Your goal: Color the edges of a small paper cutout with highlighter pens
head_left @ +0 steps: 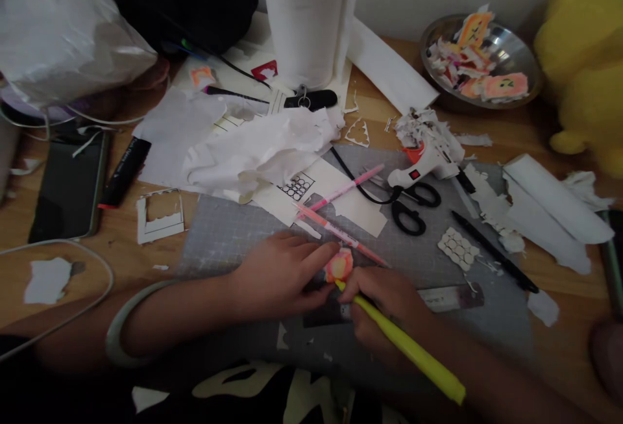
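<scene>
My right hand [384, 304] grips a yellow marker pen [406, 343], its tip touching the lower edge of a small paper piece [339, 265] coloured pink, orange and yellow. The thumb and forefinger of my left hand [285, 274] hold that piece from its left side. Both hands are over a grey cutting mat [214, 236]. Just beyond them lie an orange pen [335, 229] and a pink pen [348, 188], crossing near their left ends. Part of a ruler-like strip [448, 297] shows behind my right hand.
Scissors [409, 216], a glue gun [428, 161] and a black pen [494, 252] lie to the right. A metal bowl [518, 63] holds coloured paper pieces. A paper roll [306, 28] stands behind crumpled white paper [263, 148]. At left are a phone [68, 184] and a black marker [125, 172].
</scene>
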{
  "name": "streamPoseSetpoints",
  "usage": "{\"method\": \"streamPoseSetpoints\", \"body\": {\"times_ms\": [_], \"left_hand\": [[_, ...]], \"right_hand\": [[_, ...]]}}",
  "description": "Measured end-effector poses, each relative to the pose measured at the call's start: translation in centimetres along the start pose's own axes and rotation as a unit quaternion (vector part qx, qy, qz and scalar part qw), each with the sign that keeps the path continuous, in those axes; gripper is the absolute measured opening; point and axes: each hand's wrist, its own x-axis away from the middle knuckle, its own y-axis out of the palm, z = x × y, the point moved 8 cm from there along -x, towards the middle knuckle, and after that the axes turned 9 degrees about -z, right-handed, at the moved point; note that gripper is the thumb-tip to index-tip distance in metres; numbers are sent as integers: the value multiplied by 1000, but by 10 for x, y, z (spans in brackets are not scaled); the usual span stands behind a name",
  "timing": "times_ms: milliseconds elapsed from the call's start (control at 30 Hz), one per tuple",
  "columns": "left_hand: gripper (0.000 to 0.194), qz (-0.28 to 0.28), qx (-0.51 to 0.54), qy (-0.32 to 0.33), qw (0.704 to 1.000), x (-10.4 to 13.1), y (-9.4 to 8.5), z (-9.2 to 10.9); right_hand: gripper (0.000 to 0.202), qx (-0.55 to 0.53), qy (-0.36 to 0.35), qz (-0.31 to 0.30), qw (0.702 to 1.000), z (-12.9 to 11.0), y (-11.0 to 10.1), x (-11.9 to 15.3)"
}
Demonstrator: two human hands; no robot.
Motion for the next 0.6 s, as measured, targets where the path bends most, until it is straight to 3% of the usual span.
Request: {"method": "streamPoseSetpoints", "body": {"times_ms": [600], "left_hand": [[38, 11, -3, 2, 1000, 1, -1, 1]], "right_hand": [[16, 24, 38, 18, 999, 7, 0, -3]]}}
